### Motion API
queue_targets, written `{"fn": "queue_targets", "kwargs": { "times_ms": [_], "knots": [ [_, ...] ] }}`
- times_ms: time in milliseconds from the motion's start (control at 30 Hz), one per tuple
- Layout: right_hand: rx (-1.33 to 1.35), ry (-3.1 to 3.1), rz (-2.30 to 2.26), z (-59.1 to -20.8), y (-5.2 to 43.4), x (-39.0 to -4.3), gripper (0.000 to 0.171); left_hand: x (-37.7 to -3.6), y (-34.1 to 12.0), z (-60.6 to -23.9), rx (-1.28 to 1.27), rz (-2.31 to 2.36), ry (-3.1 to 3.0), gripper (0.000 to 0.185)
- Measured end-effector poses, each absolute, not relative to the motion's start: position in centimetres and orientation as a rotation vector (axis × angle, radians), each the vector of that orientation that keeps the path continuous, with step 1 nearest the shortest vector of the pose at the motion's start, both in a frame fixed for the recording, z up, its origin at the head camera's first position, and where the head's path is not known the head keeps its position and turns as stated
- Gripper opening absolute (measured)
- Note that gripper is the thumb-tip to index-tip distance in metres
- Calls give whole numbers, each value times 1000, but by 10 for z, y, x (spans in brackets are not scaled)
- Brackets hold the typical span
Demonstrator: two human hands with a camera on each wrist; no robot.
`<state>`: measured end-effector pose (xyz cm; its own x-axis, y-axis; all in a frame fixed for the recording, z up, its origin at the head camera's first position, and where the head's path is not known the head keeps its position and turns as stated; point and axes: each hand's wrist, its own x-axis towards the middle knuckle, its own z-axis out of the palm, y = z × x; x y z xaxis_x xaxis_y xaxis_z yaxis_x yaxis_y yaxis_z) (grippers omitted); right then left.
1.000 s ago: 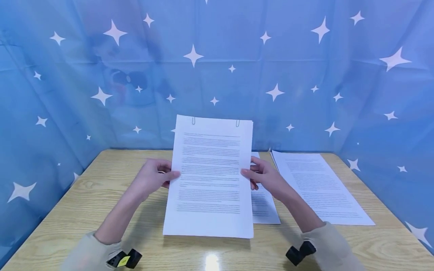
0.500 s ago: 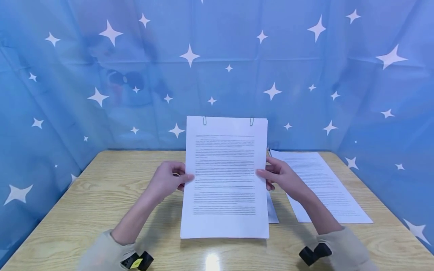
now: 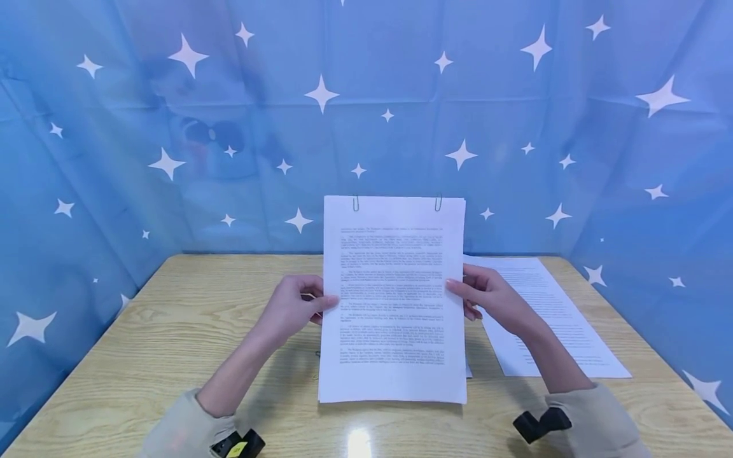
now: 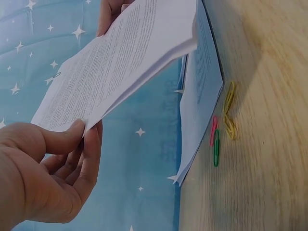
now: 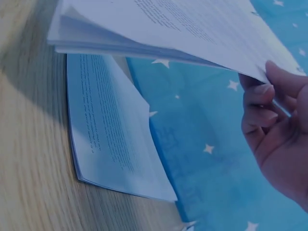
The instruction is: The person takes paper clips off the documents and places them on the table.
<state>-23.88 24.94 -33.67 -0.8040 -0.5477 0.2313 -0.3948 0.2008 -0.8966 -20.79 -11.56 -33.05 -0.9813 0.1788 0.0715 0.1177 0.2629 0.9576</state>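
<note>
Head view shows the left hand (image 3: 294, 308) and right hand (image 3: 489, 298) pinching the side edges of a clipped stack of printed pages (image 3: 394, 299), thumbs in front, fingers curled behind. It stands upright with its bottom edge on the wooden table (image 3: 172, 343), near the middle. Two paper clips (image 3: 356, 203) sit on its top edge. Another printed sheet (image 3: 550, 318) lies flat at right. Left wrist view shows loose coloured paper clips (image 4: 222, 127) on the table beside more paper.
</note>
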Motion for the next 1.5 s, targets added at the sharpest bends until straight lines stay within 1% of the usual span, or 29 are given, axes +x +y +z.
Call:
{"fn": "queue_targets", "kwargs": {
  "times_ms": [233, 400, 667, 867, 1067, 1500],
  "knots": [
    [-855, 2373, -1645, -340, 254, -240, 25, -208, -113, -333, 392, 1713, 2580, 4],
    [-841, 2407, -1631, -342, 255, -241, 24, -207, -111, -328, 460, 1705, 2671, 5],
    [-840, 2414, -1634, -342, 253, -241, 23, -207, -106, -310, 506, 1849, 2713, 16],
    [-831, 2429, -1637, -342, 253, -240, 23, -210, -100, -298, 567, 2013, 2722, 19],
    [-845, 2418, -1647, -343, 254, -241, 24, -213, -93, -287, 668, 2154, 2724, 21],
    [-821, 2423, -1628, -343, 254, -240, 24, -218, -86, -270, 790, 2281, 2696, 22]
  ]
}}
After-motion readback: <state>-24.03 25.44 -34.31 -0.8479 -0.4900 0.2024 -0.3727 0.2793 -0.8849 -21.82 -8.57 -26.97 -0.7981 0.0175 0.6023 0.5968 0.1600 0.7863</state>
